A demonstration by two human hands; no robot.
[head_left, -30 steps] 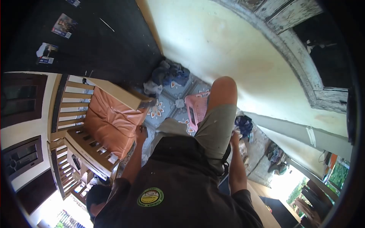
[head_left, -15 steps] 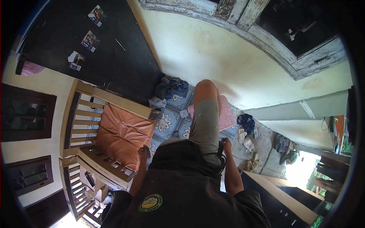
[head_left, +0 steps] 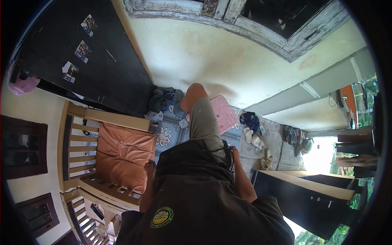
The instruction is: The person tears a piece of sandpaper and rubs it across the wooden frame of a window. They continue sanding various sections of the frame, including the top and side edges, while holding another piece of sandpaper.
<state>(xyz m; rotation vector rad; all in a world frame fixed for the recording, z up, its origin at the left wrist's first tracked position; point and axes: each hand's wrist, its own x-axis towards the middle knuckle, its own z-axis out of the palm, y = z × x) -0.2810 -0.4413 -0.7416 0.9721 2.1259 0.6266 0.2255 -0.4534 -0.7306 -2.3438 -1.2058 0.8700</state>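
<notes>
My left hand [head_left: 150,166] hangs at my side, beside the orange cushion [head_left: 122,153] of a wooden chair; its fingers are too dark and small to make out. On the other side, my right hand [head_left: 234,152] is at hip height, its fingers curled next to a dark strap [head_left: 227,157] along my trousers. What lies inside that hand is hidden. One knee [head_left: 195,94] is raised in front of me. Behind the leg, a pink mat [head_left: 224,114] lies on the tiled floor.
A black cabinet [head_left: 92,53] with stickers stands at the left against the pale wall [head_left: 192,45]. Dark cloth [head_left: 163,100] is heaped in the corner. Sandals [head_left: 257,141] and a bundle of dark cloth [head_left: 250,119] are on the right. A wooden-edged black board [head_left: 298,204] is near my right arm.
The view has turned, so the room's things sit further left. My raised leg has swung left, and more of the pink mat shows. Both hands stay near my sides.
</notes>
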